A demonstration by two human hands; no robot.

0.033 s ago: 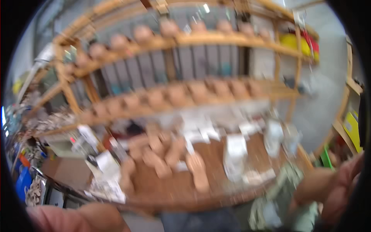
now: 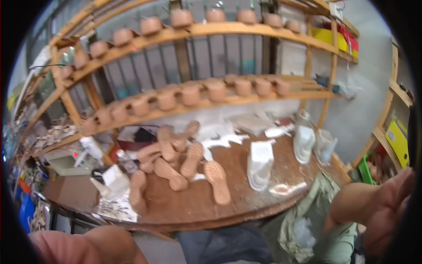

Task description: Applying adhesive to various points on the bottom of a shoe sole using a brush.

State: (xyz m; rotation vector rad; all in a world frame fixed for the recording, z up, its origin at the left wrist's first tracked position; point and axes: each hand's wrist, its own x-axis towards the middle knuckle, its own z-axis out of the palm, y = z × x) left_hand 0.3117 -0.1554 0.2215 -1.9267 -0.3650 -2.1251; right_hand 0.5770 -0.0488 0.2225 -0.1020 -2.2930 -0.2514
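Observation:
My left hand (image 2: 66, 247) is at the lower left rim, with nothing visible in it; its fingers are cut off. At the right rim is my right hand (image 2: 391, 211), palm partly showing, its fingers mostly lost at the dark edge. Both are away from the brown workbench (image 2: 171, 207). On the bench a heap of tan shoe soles (image 2: 167, 147) lies left of centre. A single sole (image 2: 217, 182) lies nearer the front edge, textured side up. A white foot-shaped form (image 2: 260, 165) stands to its right, beside a small pale piece (image 2: 288, 189).
Two wooden shelves (image 2: 259, 30) behind the bench carry rows of tan soles. More pale forms (image 2: 304, 143) stand at the back right. White paper (image 2: 116, 207) with scraps lies at left. Greenish cloth (image 2: 307, 215) hangs over the right front. A yellow folder (image 2: 397, 141) stands far right.
The view has tilted slightly, so the shelves and bench sit higher in the picture, and the blur has lessened. Both hands stay near the same rims.

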